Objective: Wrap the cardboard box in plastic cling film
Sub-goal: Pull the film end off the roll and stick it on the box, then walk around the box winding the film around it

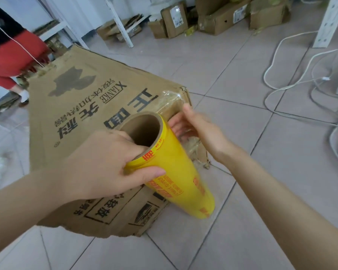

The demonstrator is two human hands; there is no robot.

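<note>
Left hand [98,161] grips cling film roll [176,170], fingers hooked inside its core. Right hand [200,131], fingers straight and slightly apart, presses film [170,106] against cardboard box [66,115].

XIANKE upside down on cardboard box [53,117], red print on film roll [176,168] illegible

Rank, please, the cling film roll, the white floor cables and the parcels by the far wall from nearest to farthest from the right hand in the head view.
1. Cling film roll, just left of the right hand.
2. White floor cables, out to its right.
3. Parcels, far back by the wall.
</note>
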